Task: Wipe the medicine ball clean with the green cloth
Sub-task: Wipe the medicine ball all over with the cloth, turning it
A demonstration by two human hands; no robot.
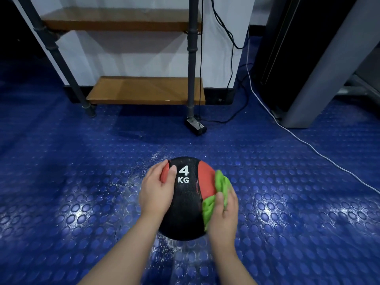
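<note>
Left hand [158, 186] cups the left flank of the medicine ball [186, 208], fingers wrapped to its curve. Ball sits low over the blue studded floor [82, 182]; touching or lifted, cannot tell. Right hand [225, 214] clamps the green cloth [222, 186] against the right flank, thumb pinching it. Risk: floor looks wet and speckled, so the ball may slip, roll and re-soil.
</note>
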